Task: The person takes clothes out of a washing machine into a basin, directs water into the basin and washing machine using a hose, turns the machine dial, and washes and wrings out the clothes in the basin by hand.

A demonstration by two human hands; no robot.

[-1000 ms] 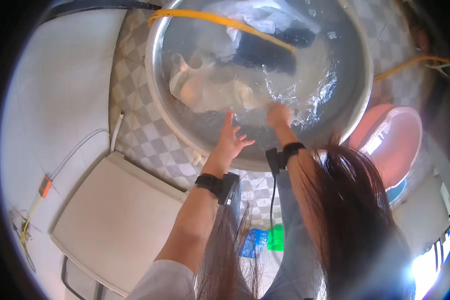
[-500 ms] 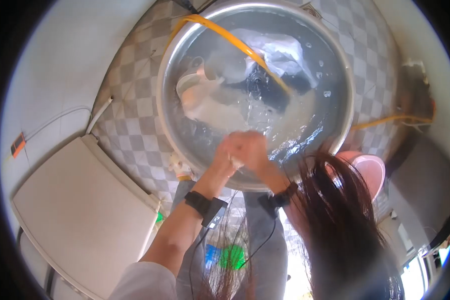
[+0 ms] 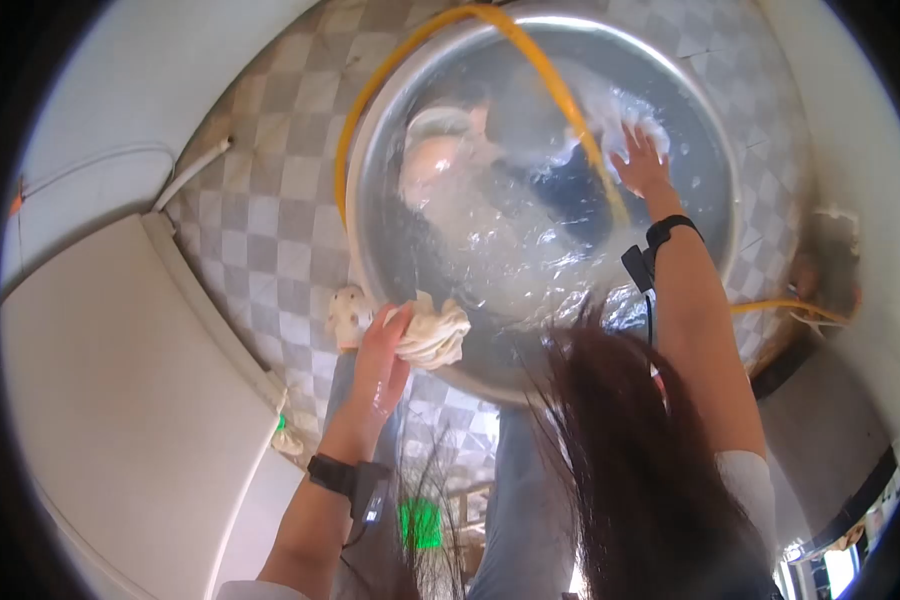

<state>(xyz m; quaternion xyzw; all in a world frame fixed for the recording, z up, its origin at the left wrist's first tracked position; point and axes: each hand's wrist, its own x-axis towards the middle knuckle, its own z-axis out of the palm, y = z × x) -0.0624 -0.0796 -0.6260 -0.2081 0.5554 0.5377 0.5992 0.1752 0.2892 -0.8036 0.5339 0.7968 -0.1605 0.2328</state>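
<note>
At the near-left rim of a large round metal tub (image 3: 735, 190), my left hand (image 3: 382, 345) is closed around a bunched, cream-coloured cloth (image 3: 436, 336). My right hand (image 3: 642, 165) reaches to the far right inside the tub, fingers spread over a white cloth (image 3: 610, 108) in the water. Whether those fingertips press on the cloth or grip it is hard to see. A yellow hose (image 3: 545, 70) arches over the rim, its end in the water beside my right wrist. Under the surface on the left are pale, peach-coloured items (image 3: 433, 160), blurred by the water.
Grey-and-white checkered floor (image 3: 260, 215) surrounds the tub. A large beige panel-like surface (image 3: 120, 400) stands at the left. A spotted whitish object (image 3: 349, 315) sits by the tub's near-left side. Long hair (image 3: 630, 430) hangs across the lower right of the view.
My hands, together over the tub's near side before, have separated. The left moved to the near-left rim with the cream cloth; the right stretched out to the white cloth. The view shifted.
</note>
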